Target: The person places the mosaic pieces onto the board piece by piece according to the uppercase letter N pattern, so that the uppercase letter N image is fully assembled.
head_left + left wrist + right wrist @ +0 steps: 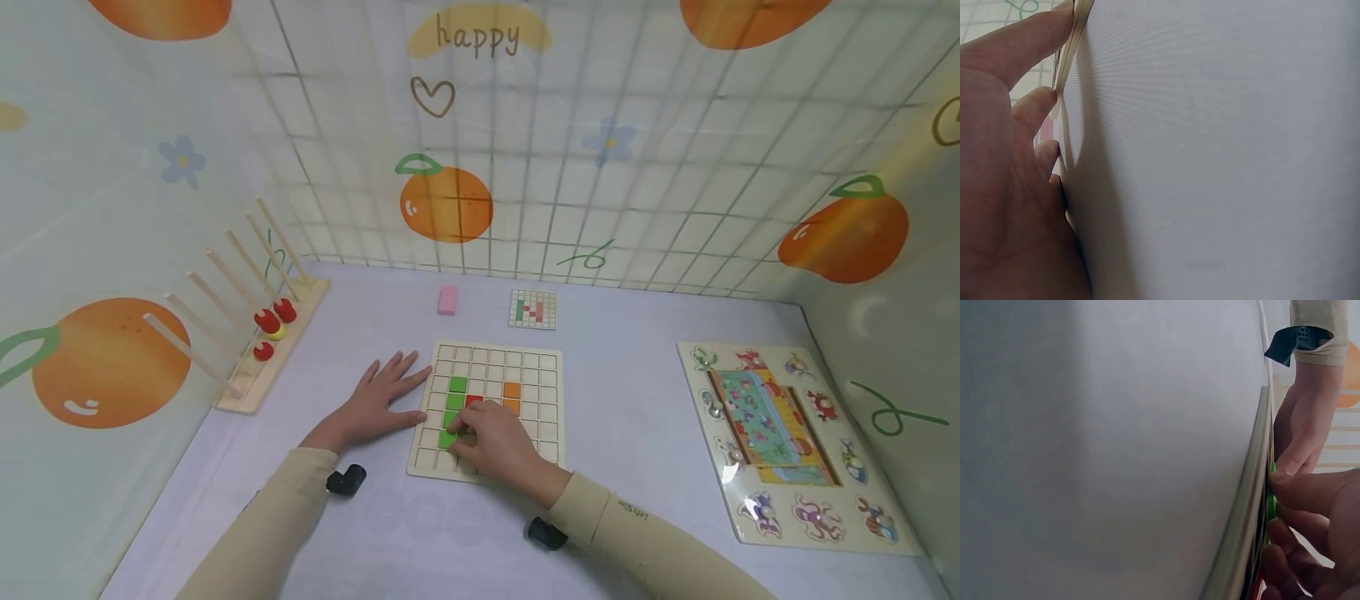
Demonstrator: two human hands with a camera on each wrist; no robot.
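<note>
A square wooden grid board (540, 367) lies in front of me, with green tiles (457, 385) in a column, a red tile (474, 401) beside them and orange tiles (512, 389) to the right. My right hand (495, 442) is over the board, its thumb and forefinger pinching a green tile (1272, 506) at the lower end of the column. That hand hides part of the grid. Fingers spread, my left hand (378, 404) rests on the table, thumb and forefinger tips at the board's left edge, as the left wrist view also shows.
Behind the board lie a pink block (447, 300) and a small pattern card (533, 309). On the left stands a wooden peg rack (255, 387) with red and yellow pieces. A sea-animal puzzle board (780, 521) lies at the right, and printed curtains surround the table.
</note>
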